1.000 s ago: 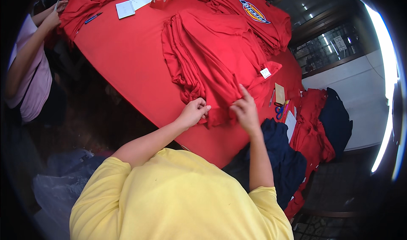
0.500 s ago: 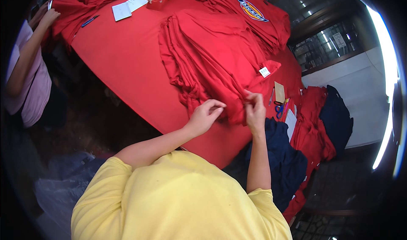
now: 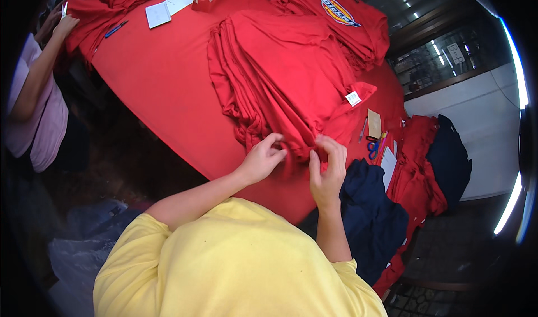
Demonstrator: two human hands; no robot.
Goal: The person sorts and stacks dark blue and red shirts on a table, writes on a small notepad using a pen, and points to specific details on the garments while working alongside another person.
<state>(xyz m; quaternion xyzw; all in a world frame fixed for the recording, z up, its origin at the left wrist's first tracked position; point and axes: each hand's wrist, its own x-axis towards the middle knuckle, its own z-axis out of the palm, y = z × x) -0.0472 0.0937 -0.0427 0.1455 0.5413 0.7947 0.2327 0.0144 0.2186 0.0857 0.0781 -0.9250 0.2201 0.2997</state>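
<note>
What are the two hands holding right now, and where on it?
Both the left hand and the right hand pinch the near edge of the stack of red garments on the red table.

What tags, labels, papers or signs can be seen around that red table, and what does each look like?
Neck label: small white square on the folded red shirts.
Chest emblem: oval, yellow, blue and red, on the far shirt pile.
White paper sheets: two rectangles at the table's far end.
Brown card tag: small rectangle near the blue-handled scissors.
Wall sign: small white plate behind the table.
</note>
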